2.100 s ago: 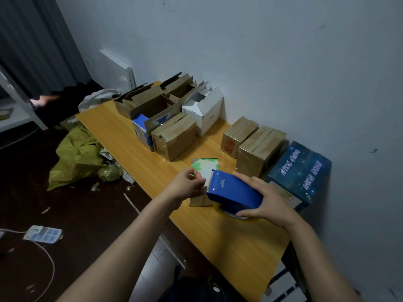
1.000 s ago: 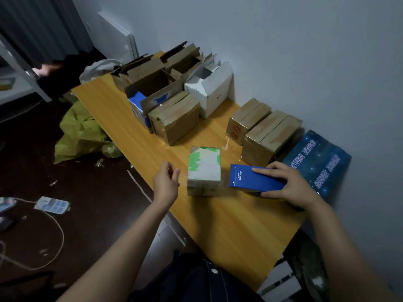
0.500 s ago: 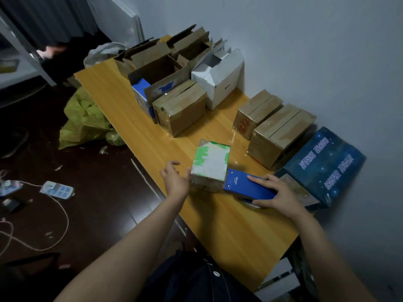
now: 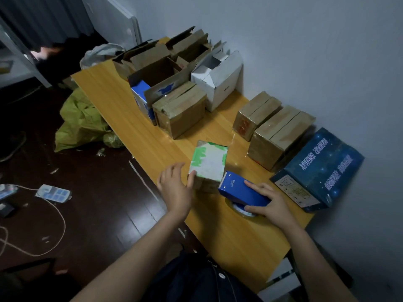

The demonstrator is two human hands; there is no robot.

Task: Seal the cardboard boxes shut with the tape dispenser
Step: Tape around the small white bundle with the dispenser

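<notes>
A small box with a white and green top (image 4: 208, 163) stands near the front edge of the wooden table (image 4: 235, 234). My left hand (image 4: 175, 188) is at its left side, thumb pressed on the near corner, fingers loosely spread. My right hand (image 4: 269, 203) grips the blue tape dispenser (image 4: 238, 190), which lies on the table with its toothed end against the box's right near corner. The tape roll (image 4: 239, 209) shows under the dispenser.
Two taped brown boxes (image 4: 257, 114) (image 4: 280, 136) and a dark blue printed box (image 4: 320, 171) line the wall on the right. Further back are a taped brown box (image 4: 181, 110), a white box (image 4: 218, 79) and several open cartons (image 4: 157, 70). Cables and a yellow-green bag (image 4: 80, 120) lie on the floor at left.
The dispenser came down off the box and now lies beside it on the table. My left hand let go, then returned to the box's left side. The view shifted closer.
</notes>
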